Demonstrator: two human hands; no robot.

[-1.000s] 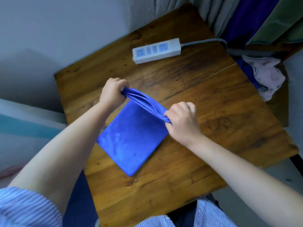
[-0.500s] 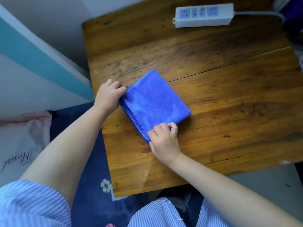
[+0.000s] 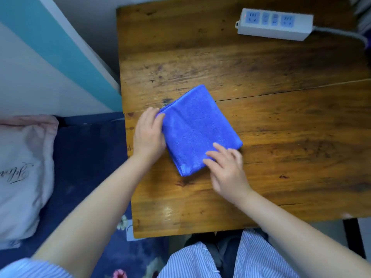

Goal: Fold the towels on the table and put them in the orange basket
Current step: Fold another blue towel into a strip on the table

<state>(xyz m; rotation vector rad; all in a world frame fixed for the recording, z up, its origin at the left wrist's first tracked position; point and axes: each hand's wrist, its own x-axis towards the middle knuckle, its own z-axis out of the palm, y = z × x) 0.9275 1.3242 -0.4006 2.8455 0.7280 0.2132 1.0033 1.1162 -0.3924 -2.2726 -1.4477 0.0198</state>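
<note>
Blue towel, folded square, lies flat near the left edge of the desk; left hand pinches its layered left side, right hand rests flat-fingered on the near corner; soft, light, prone to unfolding, so best gripped across all layers.

Left hand, right hand: palms down

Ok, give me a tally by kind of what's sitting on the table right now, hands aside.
Blue towel, folded: 1
White power strip: 1
Orange basket: 0 in view
Total on the table: 2
</note>
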